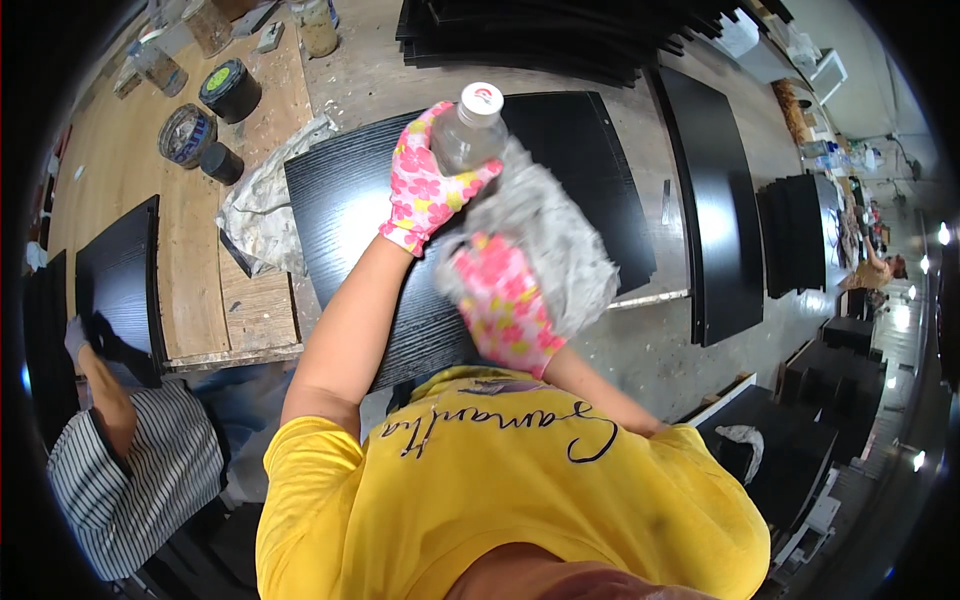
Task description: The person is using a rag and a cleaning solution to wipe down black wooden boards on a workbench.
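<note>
A flowered pink glove covers my left hand [428, 185], which is wrapped round a clear plastic bottle [466, 143] with a white cap. The bottle is upright over a black wood-grain panel [350, 190] on the workbench. My right hand [505, 300], in a matching glove and blurred by motion, grips a grey-white cloth [550, 225]. That rag spreads over the panel's right part, just beside the bottle. My right fingertips are partly hidden in the cloth's folds.
Jars and a black tub [230, 90] stand at the far left near a crumpled cloth [270, 205]. Stacked black boards [540, 35] lie at the back. Another black panel [715, 210] is at the right. A co-worker in stripes [145, 470] handles a panel at the left.
</note>
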